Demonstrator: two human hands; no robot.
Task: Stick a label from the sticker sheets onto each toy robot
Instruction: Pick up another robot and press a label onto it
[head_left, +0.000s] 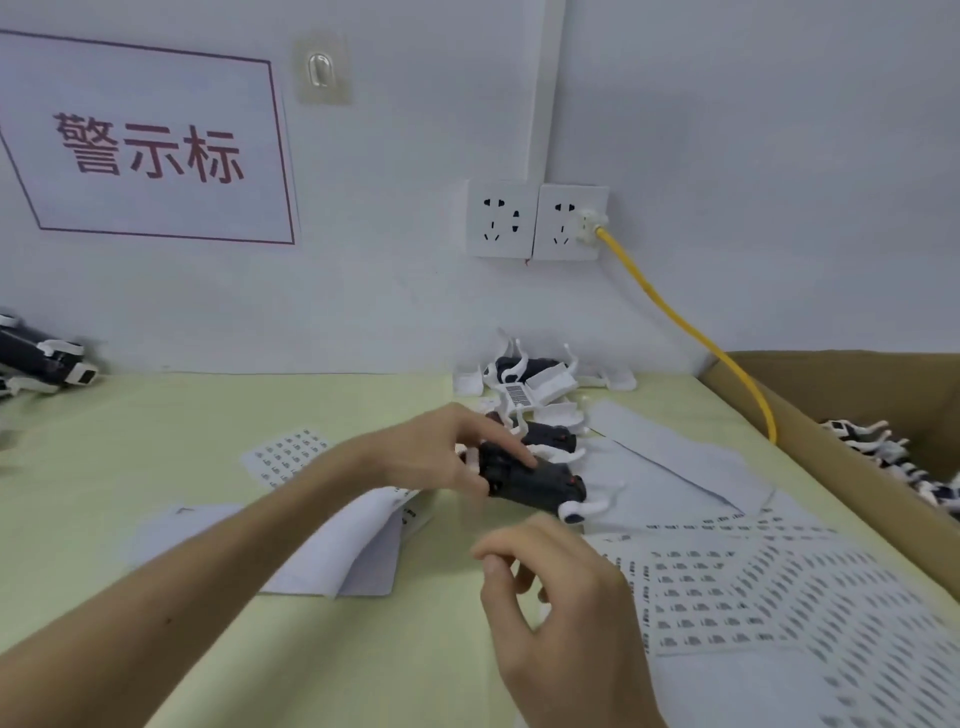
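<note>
Where the pale green surface (156, 415) meets the white wall, a large paper sign (150, 150) with a red border and red characters hangs at the left. A brown cardboard box (857, 384) stands on the right edge of the surface, and several black-and-white toy robots (883, 452) lie inside it. Printed sticker sheets (753, 597), covered in rows of small labels, fan out across the near right of the surface, just beside the right hand. Blank backing sheets (343, 551) lie under the left forearm, and a smaller sticker sheet (285, 457) lies beyond them.

The left hand (441, 452) reaches in from the left and grips a dark toy robot (540, 480) at one end, thumb below and fingers over the top. The toy is held lying on its side just above a grey sheet (675, 457). The right hand (566, 608) hovers nearer the camera, apart from the toy, with its fingers curled towards the thumb. I cannot tell whether it pinches a label.

Behind the held toy, a small heap of robots (524, 384) lies by the wall, one showing a barcode label. Another robot (41, 358) lies at the far left. Two wall sockets (537, 221) sit above the heap, and a yellow cable (691, 332) runs from the right one down towards the box. A clear hook (320, 67) is stuck high on the wall.
</note>
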